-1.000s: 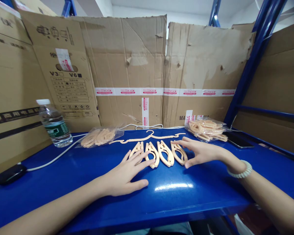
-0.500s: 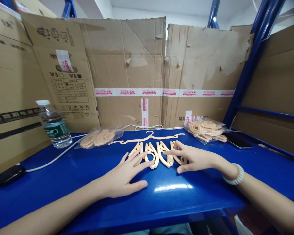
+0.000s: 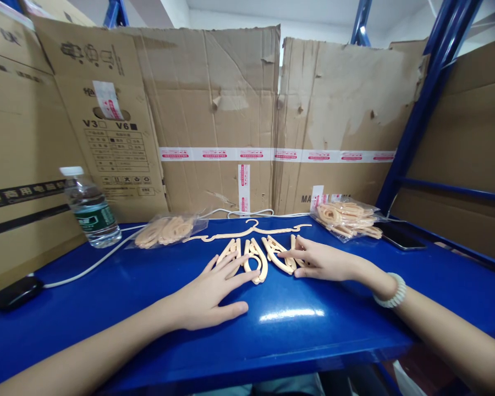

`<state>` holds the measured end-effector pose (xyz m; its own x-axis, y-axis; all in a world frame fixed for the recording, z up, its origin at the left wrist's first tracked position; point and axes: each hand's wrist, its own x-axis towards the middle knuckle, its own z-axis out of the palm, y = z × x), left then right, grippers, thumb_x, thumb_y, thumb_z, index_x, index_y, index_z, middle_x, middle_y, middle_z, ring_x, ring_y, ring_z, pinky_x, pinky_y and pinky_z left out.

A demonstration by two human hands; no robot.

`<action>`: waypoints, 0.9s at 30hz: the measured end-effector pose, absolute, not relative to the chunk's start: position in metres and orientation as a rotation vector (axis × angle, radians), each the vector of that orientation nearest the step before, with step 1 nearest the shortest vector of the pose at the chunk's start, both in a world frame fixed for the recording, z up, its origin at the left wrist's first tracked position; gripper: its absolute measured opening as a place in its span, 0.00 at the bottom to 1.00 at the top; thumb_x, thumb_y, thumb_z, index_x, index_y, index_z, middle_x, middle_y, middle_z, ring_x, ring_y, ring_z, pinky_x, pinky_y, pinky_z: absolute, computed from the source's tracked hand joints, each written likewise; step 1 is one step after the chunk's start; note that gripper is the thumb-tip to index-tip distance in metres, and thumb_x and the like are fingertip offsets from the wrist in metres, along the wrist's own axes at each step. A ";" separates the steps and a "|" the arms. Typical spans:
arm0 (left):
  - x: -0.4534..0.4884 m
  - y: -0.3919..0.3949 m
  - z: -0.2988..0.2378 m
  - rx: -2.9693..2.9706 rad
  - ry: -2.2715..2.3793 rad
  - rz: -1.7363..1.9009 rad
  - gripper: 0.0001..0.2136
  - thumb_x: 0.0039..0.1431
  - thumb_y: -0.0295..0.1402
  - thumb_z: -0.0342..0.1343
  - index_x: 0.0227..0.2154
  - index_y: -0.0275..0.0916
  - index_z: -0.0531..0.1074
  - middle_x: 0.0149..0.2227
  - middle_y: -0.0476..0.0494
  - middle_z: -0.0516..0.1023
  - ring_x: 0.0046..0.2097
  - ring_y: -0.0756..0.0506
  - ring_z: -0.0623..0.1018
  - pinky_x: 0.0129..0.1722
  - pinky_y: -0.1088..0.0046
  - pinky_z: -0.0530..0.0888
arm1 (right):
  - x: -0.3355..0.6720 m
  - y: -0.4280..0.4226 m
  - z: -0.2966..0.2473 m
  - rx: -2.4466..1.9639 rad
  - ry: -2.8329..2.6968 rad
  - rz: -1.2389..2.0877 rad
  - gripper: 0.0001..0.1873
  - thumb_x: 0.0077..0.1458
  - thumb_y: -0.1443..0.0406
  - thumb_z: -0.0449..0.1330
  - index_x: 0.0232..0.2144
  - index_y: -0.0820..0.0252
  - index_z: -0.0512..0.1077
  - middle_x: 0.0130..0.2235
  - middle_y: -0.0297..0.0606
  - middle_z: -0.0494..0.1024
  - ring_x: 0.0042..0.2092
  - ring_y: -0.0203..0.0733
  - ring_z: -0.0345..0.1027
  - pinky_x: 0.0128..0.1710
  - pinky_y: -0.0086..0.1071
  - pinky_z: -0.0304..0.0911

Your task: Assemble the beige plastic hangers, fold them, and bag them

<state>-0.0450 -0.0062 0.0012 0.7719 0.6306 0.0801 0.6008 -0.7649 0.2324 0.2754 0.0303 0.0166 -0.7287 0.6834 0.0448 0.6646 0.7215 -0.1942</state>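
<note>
A row of folded cream plastic hangers (image 3: pixel 259 275) lies on the blue table in front of me. My left hand (image 3: pixel 212 289) rests flat with its fingers spread over the leftmost hangers. My right hand (image 3: pixel 319 259) is at the right end of the row, its thumb and fingers closed about a folded hanger (image 3: pixel 277 261); the rightmost hanger is mostly hidden under that hand. Behind the row, an unfolded hanger (image 3: pixel 231 235) lies with its hook pointing away from me.
Clear bags of folded hangers lie at left (image 3: pixel 165 231) and right (image 3: pixel 346 217). A phone (image 3: pixel 400 236) is beside the right bag. On the left stand a water bottle (image 3: pixel 93 217) and a black device (image 3: pixel 16 293) with a white cable (image 3: pixel 94 267). Cardboard sheets (image 3: pixel 214 121) wall the back.
My right hand has drawn its thumb inward to the hangers. The hanger under it has tilted and shifted slightly. My left hand stays in place.
</note>
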 end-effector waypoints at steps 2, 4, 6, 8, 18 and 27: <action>-0.046 -0.005 0.000 2.772 0.966 0.242 0.27 0.64 0.49 0.48 0.64 0.58 0.49 0.69 0.49 0.44 0.68 0.31 0.42 0.62 0.38 0.42 | 0.276 0.030 0.016 -1.124 -2.800 0.229 0.30 0.60 0.48 0.52 0.61 0.50 0.61 0.43 0.43 0.62 0.42 0.47 0.62 0.48 0.43 0.61; -0.046 -0.005 -0.001 2.773 0.969 0.235 0.27 0.64 0.49 0.47 0.64 0.58 0.49 0.69 0.49 0.44 0.68 0.31 0.42 0.62 0.38 0.42 | 0.275 0.029 0.017 -1.125 -2.805 0.220 0.30 0.60 0.48 0.52 0.61 0.50 0.61 0.43 0.43 0.63 0.41 0.47 0.63 0.46 0.42 0.61; -0.046 -0.004 -0.001 2.779 0.977 0.209 0.27 0.64 0.49 0.46 0.64 0.58 0.48 0.69 0.48 0.43 0.68 0.32 0.41 0.62 0.38 0.42 | 0.273 0.026 0.018 -1.109 -2.817 0.218 0.31 0.60 0.48 0.52 0.62 0.50 0.60 0.43 0.43 0.63 0.40 0.46 0.63 0.45 0.41 0.61; -0.045 -0.005 0.000 2.784 0.998 0.179 0.27 0.65 0.50 0.44 0.65 0.58 0.47 0.69 0.48 0.42 0.68 0.32 0.40 0.62 0.38 0.42 | 0.270 0.023 0.019 -1.095 -2.832 0.221 0.32 0.60 0.48 0.53 0.62 0.51 0.60 0.42 0.42 0.63 0.40 0.46 0.63 0.45 0.40 0.61; -0.047 -0.004 -0.002 2.781 1.011 0.198 0.27 0.65 0.49 0.44 0.65 0.58 0.47 0.69 0.48 0.43 0.68 0.31 0.40 0.62 0.39 0.43 | 0.274 0.024 0.024 -1.053 -2.697 0.327 0.34 0.61 0.48 0.51 0.64 0.54 0.53 0.48 0.44 0.66 0.46 0.47 0.65 0.49 0.42 0.61; -0.048 0.000 0.000 2.794 1.108 0.389 0.26 0.67 0.45 0.43 0.65 0.51 0.49 0.69 0.44 0.48 0.68 0.35 0.47 0.64 0.45 0.49 | 0.290 0.048 0.017 -1.070 -2.299 0.040 0.20 0.64 0.56 0.49 0.47 0.62 0.70 0.38 0.43 0.72 0.35 0.42 0.66 0.38 0.39 0.66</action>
